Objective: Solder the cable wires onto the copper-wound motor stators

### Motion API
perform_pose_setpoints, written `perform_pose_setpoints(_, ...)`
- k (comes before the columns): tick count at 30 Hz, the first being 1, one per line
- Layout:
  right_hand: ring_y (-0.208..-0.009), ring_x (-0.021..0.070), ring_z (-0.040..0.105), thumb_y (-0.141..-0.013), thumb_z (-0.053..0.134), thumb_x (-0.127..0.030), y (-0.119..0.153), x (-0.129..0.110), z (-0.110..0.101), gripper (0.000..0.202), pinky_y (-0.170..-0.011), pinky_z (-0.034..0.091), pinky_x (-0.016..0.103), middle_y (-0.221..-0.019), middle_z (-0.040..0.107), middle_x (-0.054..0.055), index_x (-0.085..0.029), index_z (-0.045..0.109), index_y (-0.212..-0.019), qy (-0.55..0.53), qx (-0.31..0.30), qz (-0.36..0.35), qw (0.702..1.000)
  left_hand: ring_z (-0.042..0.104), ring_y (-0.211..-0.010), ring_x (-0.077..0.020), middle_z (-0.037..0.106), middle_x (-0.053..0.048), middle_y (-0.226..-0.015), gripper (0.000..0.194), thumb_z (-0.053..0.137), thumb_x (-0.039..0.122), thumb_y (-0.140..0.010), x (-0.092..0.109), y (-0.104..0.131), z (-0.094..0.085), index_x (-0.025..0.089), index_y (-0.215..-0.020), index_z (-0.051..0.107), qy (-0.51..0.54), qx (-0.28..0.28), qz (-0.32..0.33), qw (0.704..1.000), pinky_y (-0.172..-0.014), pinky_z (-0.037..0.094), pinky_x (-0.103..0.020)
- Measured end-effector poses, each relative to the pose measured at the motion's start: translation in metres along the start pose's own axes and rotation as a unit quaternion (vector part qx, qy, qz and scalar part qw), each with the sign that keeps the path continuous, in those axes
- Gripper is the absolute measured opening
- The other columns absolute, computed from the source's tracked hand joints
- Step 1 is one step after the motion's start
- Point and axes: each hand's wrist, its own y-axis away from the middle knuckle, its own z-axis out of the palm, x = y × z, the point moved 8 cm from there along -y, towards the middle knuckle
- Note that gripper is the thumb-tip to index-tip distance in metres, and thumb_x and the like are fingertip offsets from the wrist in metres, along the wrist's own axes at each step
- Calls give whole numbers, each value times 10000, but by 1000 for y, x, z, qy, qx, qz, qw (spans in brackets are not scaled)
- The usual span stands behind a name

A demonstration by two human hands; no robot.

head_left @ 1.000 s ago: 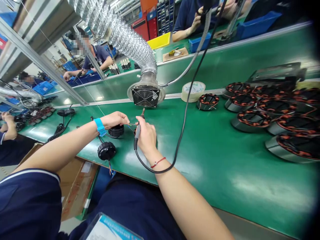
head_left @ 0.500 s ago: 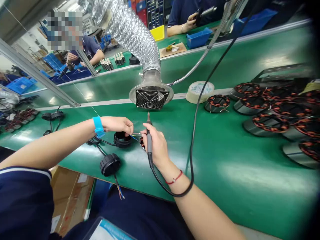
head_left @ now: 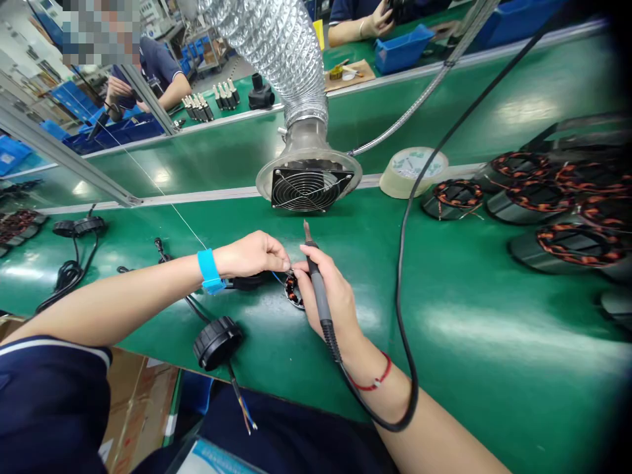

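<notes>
My right hand (head_left: 333,299) is closed around a soldering iron (head_left: 320,293), its tip pointing up and away toward the fan. My left hand (head_left: 257,255) pinches a thin wire, and its fingertips meet those of my right hand. Just below them sits a small stator with copper windings (head_left: 292,291), partly covered by my right hand. A blue wire (head_left: 277,278) runs beside it. Behind my left wrist a black round housing (head_left: 249,283) is mostly hidden. Nearer me lies a black ribbed cap (head_left: 218,343), from which a cable with bare-ended coloured wires (head_left: 244,411) hangs over the table edge.
A fume fan (head_left: 311,191) on a silver duct (head_left: 276,52) hangs ahead of my hands. Several wound stators (head_left: 567,247) stand at the right, near a tape roll (head_left: 413,172). The iron's black cord (head_left: 402,283) loops past my right wrist. Co-workers sit beyond the partition (head_left: 212,155).
My left hand has moved right, and its fingertips now meet my right hand's over the stator. The black housing is now largely behind my left wrist. The view has shifted slightly.
</notes>
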Motion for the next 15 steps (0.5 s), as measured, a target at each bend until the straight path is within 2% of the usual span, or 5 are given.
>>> perform_pose_setpoints(3,-840,176,683,-936,479,-197,0,0,-1,321,-797,524,342,-939,713,12,-240,492,-1255,6,-5,-3,1000,546,-685,-121,669,-6,-689,156,675,276,-712,-2,-1,3,129,-738,722,-5,7,9,1000,-753,436,-269)
perform_pose_setpoints(7,-945,196,674,-919,460,-172,1,0,-11,361,-859,519,377,-1005,701,38,-234,483,-1274,36,21,-7,999,547,-712,-123,669,-12,-725,152,660,267,-723,-1,0,2,125,-752,704,7,13,14,1000,-774,438,-267)
perform_pose_setpoints(10,-911,208,664,-901,478,-174,4,-6,-16,392,-828,520,377,-1005,687,55,-221,467,-1290,63,33,-38,997,478,-650,-100,598,12,-669,219,624,333,-774,2,3,-6,121,-736,662,-45,16,16,999,-685,390,-236)
perform_pose_setpoints(13,-930,223,640,-888,502,-177,8,-15,-10,431,-798,504,380,-1039,674,70,-210,432,-1312,82,19,-72,994,386,-598,-90,493,34,-600,272,581,374,-808,3,7,-10,125,-717,641,-131,-16,4,991,-601,301,-231)
perform_pose_setpoints(15,-960,245,618,-891,525,-217,11,-18,-4,452,-792,487,397,-1082,660,90,-194,411,-1328,97,3,-81,992,368,-592,-89,475,36,-594,260,566,355,-814,2,8,-10,123,-719,637,-132,-35,-6,991,-592,282,-234)
